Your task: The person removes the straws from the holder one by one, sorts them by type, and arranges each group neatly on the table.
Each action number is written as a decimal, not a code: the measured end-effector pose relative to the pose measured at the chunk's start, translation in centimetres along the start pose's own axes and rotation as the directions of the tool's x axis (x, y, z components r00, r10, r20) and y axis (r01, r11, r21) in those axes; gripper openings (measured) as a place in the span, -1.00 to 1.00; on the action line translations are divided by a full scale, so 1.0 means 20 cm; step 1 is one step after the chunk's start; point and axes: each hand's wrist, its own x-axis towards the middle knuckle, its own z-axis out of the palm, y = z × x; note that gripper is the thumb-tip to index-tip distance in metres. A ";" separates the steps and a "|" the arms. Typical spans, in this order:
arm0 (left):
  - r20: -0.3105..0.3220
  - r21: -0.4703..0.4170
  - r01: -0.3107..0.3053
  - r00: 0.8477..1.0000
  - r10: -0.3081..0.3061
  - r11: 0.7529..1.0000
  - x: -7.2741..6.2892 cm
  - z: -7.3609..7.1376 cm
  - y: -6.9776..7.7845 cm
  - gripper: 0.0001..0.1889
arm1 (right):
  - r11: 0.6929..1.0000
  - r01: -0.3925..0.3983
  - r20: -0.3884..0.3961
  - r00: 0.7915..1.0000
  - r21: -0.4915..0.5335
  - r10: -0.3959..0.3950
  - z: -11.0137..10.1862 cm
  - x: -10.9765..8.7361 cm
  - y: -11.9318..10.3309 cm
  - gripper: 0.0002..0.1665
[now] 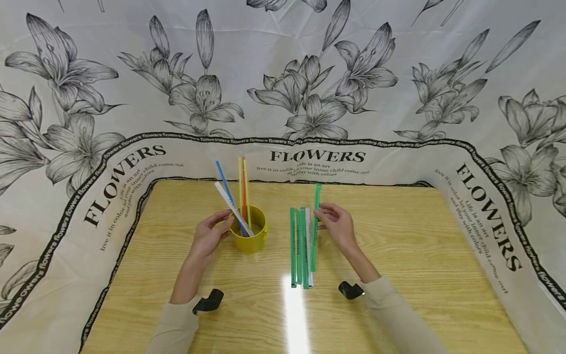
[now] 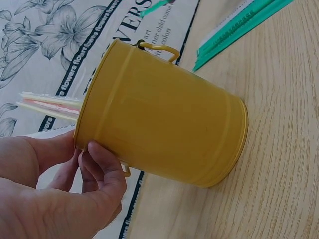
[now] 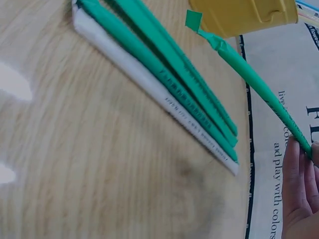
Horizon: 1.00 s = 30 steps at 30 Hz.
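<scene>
A small yellow metal pail [image 1: 249, 244] with side handles stands upright on the table. Leaning in it are a blue straw [image 1: 224, 179], a white paper-wrapped straw [image 1: 225, 195], yellow straws [image 2: 50, 102] and a red one [image 1: 244, 187]. My left hand [image 1: 211, 235] pinches the pail's rim on its left side, thumb and fingers at the edge. Between thumb and fingers my right hand [image 1: 339, 225] holds a green paper-wrapped straw [image 3: 264, 93] near its far end, lifted above the table. Beside it lie several green wrapped straws [image 1: 298, 246] and a white wrapped one [image 3: 149, 92], side by side.
The wooden table [image 1: 420, 270] carries a bright reflection at its front middle. A white cloth [image 1: 318, 162] printed with flowers and lettering surrounds its back and sides. Black wrist cameras [image 1: 209, 301] sit at both sleeves.
</scene>
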 end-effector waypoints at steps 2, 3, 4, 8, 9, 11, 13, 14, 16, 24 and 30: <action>-0.001 -0.001 0.000 1.000 0.000 1.000 0.00 0.00 0.00 -0.57 | 1.000 -0.011 -0.004 1.000 -0.006 0.011 -0.01 -0.01 0.02 -0.57; -0.002 -0.001 0.000 1.000 0.000 1.000 0.00 0.00 0.00 -0.57 | 1.000 -0.017 -0.003 1.000 -0.010 0.017 -0.02 -0.01 0.04 -0.57; -0.004 -0.002 0.000 1.000 0.000 1.000 0.00 0.00 0.00 -0.58 | 1.000 -0.020 0.001 1.000 -0.016 0.020 -0.03 -0.01 0.05 -0.56; -0.005 -0.011 -0.002 1.000 0.002 1.000 0.00 0.01 0.01 -0.58 | 0.999 -0.040 0.014 0.999 -0.033 0.040 -0.05 -0.03 0.10 -0.55; -0.004 -0.012 -0.003 1.000 0.003 1.000 0.00 0.01 0.00 -0.58 | 0.998 -0.045 0.019 0.999 -0.042 0.046 -0.05 -0.03 0.11 -0.55; -0.003 -0.010 -0.005 1.000 0.005 1.000 0.00 0.01 0.00 -0.58 | 0.997 -0.058 0.019 0.998 -0.046 0.059 -0.05 -0.03 0.13 -0.55; 0.000 -0.006 -0.005 1.000 0.005 1.000 0.00 0.01 0.00 -0.58 | 0.996 -0.070 0.020 0.997 -0.055 0.071 -0.05 -0.04 0.15 -0.56; 0.000 -0.003 -0.003 1.000 0.003 1.000 0.00 0.00 0.00 -0.58 | 0.996 -0.075 0.020 0.997 -0.057 0.076 -0.05 -0.04 0.16 -0.57; -0.001 0.000 -0.002 1.000 0.002 1.000 0.00 0.00 0.00 -0.58 | 0.995 -0.080 0.021 0.996 -0.061 0.081 -0.04 -0.04 0.17 -0.58; -0.004 -0.007 -0.005 1.000 0.005 1.000 0.00 0.00 0.00 -0.58 | 0.989 -0.084 0.026 0.996 -0.121 0.088 -0.02 -0.05 0.22 -0.60; -0.002 -0.004 -0.006 1.000 0.006 1.000 0.01 0.00 -0.01 -0.58 | 0.981 -0.074 0.032 0.996 -0.181 0.081 0.00 -0.05 0.24 -0.64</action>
